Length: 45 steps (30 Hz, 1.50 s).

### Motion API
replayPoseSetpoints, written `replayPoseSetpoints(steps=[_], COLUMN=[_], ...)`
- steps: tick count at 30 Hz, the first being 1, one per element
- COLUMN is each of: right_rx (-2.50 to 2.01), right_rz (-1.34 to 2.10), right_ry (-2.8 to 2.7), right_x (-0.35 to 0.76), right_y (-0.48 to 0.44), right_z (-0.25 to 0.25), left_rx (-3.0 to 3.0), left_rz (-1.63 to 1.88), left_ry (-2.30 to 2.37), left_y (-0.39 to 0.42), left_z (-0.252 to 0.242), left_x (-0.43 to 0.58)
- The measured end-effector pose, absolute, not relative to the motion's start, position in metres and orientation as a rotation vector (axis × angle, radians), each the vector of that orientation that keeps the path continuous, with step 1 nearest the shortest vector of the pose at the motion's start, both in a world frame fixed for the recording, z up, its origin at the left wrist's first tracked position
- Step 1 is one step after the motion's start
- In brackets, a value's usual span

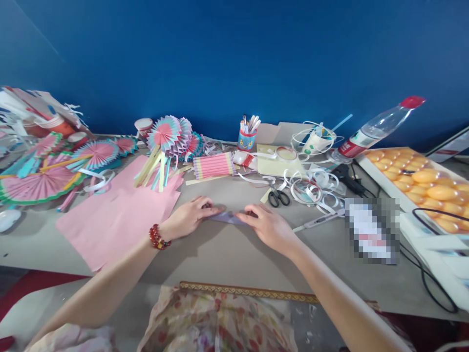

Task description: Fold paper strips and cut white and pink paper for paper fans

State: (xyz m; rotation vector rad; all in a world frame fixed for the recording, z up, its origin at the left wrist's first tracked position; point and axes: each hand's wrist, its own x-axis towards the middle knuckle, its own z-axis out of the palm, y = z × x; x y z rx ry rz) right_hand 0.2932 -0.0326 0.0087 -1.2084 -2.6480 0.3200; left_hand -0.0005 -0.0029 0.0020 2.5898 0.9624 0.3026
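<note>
Grey desk (227,254) carries a pink sheet (117,215) at left. Nearer the middle, the left hand (188,215) and right hand (269,226) each pinch an end of a lavender strip (230,217) lying flat between them, with scissors (278,197) just behind. Creasing it cleanly likely wants even pressure along the edge. Fingers cover both ends, so its folds are hard to make out.

Both arms reach forward — left hand (188,215) and right hand (266,226) pressing down, fingers close.

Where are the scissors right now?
Head view: the black scissors lie on the table right of centre, just beyond the right hand resting on the folded paper strip, beside the curled white strips.
</note>
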Motion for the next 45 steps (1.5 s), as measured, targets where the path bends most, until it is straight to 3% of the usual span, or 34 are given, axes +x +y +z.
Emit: replayPoseSetpoints(steps=[12, 27, 45], right_rx=[-1.133, -1.268, -1.405], right_rz=[-0.048, 0.037, -0.068], right_ry=[-2.858, -2.653, -2.467], right_x=[0.28, 0.284, 0.317], right_y=[-0.041, -0.061, -0.088], right_z=[0.006, -0.008, -0.006], left_rx=[3.038, 2.84, 2.851], left_rz=[0.095, 0.098, 0.129], left_ry=[0.963, 0.812, 1.151], left_y=[-0.022, -0.038, -0.059], left_z=[0.005, -0.005, -0.007], left_x=[0.015, 0.013, -0.024])
